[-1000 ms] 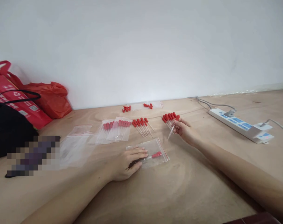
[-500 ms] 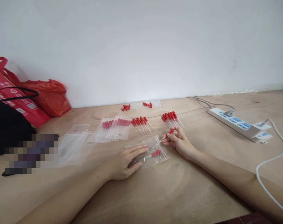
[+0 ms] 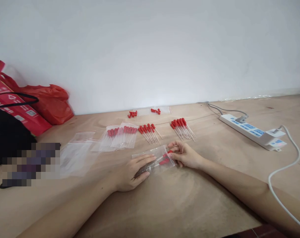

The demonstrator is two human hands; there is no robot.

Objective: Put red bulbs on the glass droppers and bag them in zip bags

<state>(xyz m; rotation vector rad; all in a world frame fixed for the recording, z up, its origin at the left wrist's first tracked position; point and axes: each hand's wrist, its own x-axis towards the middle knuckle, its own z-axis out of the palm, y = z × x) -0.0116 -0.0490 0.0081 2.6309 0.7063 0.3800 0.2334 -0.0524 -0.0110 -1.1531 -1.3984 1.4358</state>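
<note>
A clear zip-lock bag lies on the table, its open end toward the right. My left hand rests over the bag's left end, gripping it between thumb and fingers. One dropper with a red rubber bulb is inside the bag. My right hand pinches a second dropper by its red bulb at the bag's mouth; its thin clear tube runs inside the bag. Behind my right hand lies a row of droppers, and another group of droppers lies left of it.
Filled bags of droppers overlap left of centre, beside flat clear bags. Loose red bulbs lie near the wall. A power strip with a white cable stands right. Red bags and a black item are left.
My right hand has moved down and left, pushing the second dropper further into the bag, its bulb now at the mouth. My left hand stays on the bag.
</note>
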